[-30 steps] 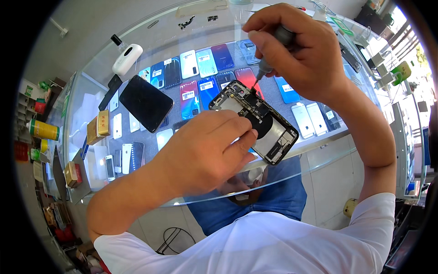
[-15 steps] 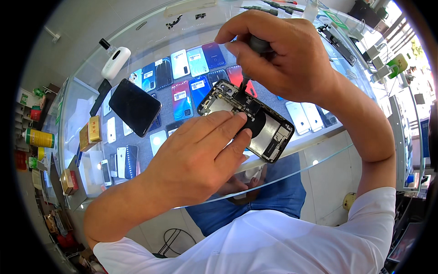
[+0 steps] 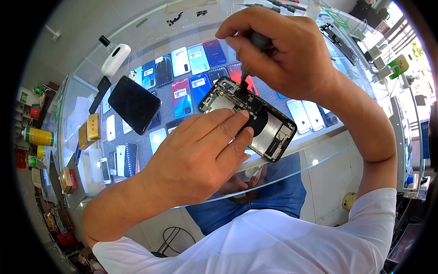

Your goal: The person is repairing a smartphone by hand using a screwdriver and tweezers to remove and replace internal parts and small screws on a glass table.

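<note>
An opened phone body [image 3: 262, 119] with its insides showing lies tilted on the glass counter [image 3: 319, 150]. My left hand [image 3: 200, 155] presses flat on its near side, fingers spread across the black round part. My right hand [image 3: 283, 50] grips a small dark screwdriver [image 3: 255, 45] from above; its tip points down at the phone's top end near the camera corner. A detached black phone screen [image 3: 134, 102] rests on the glass to the left.
Under the glass lie several phones and coloured back covers [image 3: 191, 61]. A white bottle with a black cap [image 3: 114, 58] stands at the back left. Small tools and parts [image 3: 340, 41] lie at the back right. Shelves with boxes and cans [image 3: 39, 137] are at the left.
The view has shifted, so the phone sits lower and more central. My right hand has come down with the screwdriver tip onto the phone's top end. My left hand stays pressed on it.
</note>
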Demonstrator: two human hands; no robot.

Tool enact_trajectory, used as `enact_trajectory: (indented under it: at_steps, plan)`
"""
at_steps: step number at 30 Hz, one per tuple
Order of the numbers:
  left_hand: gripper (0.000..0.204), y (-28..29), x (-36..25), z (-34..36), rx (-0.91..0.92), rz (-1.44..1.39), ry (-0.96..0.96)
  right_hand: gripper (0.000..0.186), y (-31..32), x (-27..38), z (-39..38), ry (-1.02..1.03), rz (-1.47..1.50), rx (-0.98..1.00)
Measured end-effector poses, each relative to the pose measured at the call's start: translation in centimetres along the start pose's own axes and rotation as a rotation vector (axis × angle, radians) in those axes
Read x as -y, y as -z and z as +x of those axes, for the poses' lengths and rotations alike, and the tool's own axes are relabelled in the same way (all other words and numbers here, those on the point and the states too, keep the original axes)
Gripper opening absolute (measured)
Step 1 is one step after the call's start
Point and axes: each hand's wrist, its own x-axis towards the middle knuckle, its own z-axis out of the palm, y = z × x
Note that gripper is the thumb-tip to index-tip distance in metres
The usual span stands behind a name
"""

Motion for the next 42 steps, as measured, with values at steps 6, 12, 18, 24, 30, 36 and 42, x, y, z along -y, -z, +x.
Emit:
enact_trajectory:
  at_steps: [6, 12, 18, 24, 30, 36, 42]
  plan:
    - [0.051, 0.09, -0.09, 0.03, -0.001, 0.008, 0.002, 0.012, 0.32, 0.28, 0.19, 0.008, -0.012, 0.029]
    - [0.051, -0.08, 0.09, 0.06, -0.012, 0.004, -0.006, 0.012, 0.33, 0.39, 0.13, 0.016, -0.029, 0.023]
    - [0.05, -0.07, 0.01, 0.07, -0.011, 0.007, -0.003, 0.012, -0.14, -0.26, -0.09, 0.043, -0.029, -0.013]
    - [0.051, -0.09, 0.04, 0.05, -0.015, 0.001, -0.005, 0.012, -0.1, -0.1, -0.03, 0.075, -0.012, -0.02]
    - [0.051, -0.1, 0.09, 0.0, -0.008, -0.001, -0.004, 0.011, -0.22, -0.23, 0.0, 0.078, 0.001, -0.026]
    - [0.051, -0.04, 0.08, -0.01, -0.005, -0.005, 0.0, 0.012, -0.24, -0.45, -0.03, 0.1, -0.024, -0.012]
    - [0.05, -0.11, 0.12, -0.05, -0.011, 0.003, -0.006, 0.016, 0.55, 0.35, 0.63, 0.093, 0.086, 0.11]
